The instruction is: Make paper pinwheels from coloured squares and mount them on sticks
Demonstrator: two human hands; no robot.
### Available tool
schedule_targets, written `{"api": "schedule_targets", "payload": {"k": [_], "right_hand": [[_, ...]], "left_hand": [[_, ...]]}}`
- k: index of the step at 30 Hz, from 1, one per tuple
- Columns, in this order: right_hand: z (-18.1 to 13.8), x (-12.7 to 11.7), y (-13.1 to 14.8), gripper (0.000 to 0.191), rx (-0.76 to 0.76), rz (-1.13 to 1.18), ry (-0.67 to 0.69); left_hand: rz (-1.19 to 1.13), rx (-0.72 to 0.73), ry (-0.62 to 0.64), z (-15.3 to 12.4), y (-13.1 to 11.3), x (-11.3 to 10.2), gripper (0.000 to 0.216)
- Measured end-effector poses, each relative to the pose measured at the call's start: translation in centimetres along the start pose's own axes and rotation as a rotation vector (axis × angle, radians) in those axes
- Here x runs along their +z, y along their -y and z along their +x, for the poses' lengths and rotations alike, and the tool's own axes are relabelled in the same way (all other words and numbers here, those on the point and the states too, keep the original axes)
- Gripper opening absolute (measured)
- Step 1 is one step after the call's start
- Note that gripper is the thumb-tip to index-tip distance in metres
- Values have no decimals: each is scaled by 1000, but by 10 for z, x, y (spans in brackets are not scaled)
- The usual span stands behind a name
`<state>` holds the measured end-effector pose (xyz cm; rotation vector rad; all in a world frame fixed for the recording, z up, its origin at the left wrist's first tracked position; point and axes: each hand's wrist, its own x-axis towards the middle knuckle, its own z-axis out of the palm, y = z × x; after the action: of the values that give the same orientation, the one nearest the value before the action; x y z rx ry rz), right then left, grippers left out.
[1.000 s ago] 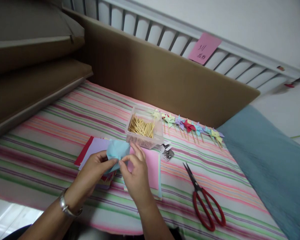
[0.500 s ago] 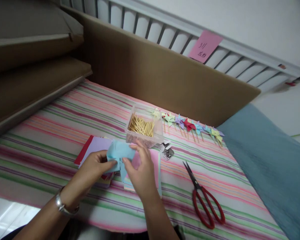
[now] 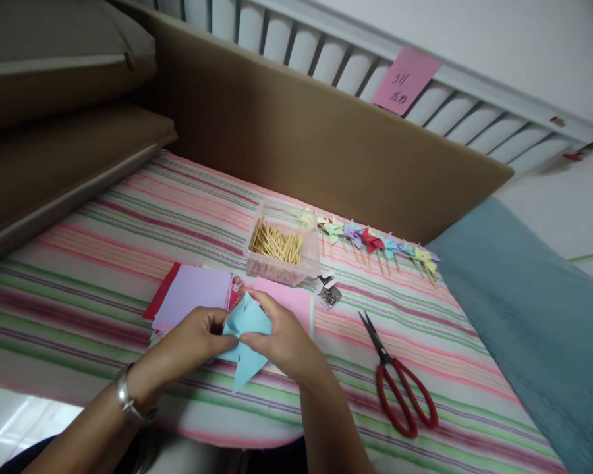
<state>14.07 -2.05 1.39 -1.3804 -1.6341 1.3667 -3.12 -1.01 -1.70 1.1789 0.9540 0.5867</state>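
Note:
Both my hands pinch a light blue paper piece (image 3: 246,342) with pointed folded flaps, held just above the striped tablecloth (image 3: 128,230). My left hand (image 3: 190,342), a metal bracelet on its wrist, grips the paper's left side with closed fingers. My right hand (image 3: 284,339) holds the right side, thumb and fingers pressed on the folds. Under and behind the hands lie flat paper squares: a purple sheet (image 3: 192,293) over a red one, and a pink sheet (image 3: 289,303).
A clear plastic box of wooden sticks (image 3: 279,247) stands behind the hands. A row of finished paper pinwheels (image 3: 375,245) lies further right. Red-handled scissors (image 3: 398,388) lie at the right, small metal clips (image 3: 329,293) beside the box. A cardboard wall (image 3: 301,138) borders the back.
My hands moved the blue paper down and toward me, away from the box. The paper now shows more folded points, one hanging downward.

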Motion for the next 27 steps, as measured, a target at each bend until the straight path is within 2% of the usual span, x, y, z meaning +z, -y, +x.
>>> {"api": "schedule_targets", "payload": {"k": [6,10,12,15,17,21,27], "right_hand": [[6,0,-4,61,4,79,-16],[11,0,-7,59,-15,298,-108],[13,2,-7,57,-22,431,-174],[16,7,-7,48,-60,548,-281],[16,13,-8,45,-75,576,-336],[17,24,-10,45,-77,613,-385],[17,35,-8,42,-81,640,-411]], "left_hand": [[-26,-6,-91,0,1,-1,10],[-210,-43,-211,-8,-11,0,22],[-374,-16,-205,-10,-16,2,32],[-536,90,-138,-10,-20,9,31],[-535,109,-153,-7,-19,15,27],[-486,37,-301,-3,-15,21,17],[-508,-33,-398,-4,-15,21,21]]}}
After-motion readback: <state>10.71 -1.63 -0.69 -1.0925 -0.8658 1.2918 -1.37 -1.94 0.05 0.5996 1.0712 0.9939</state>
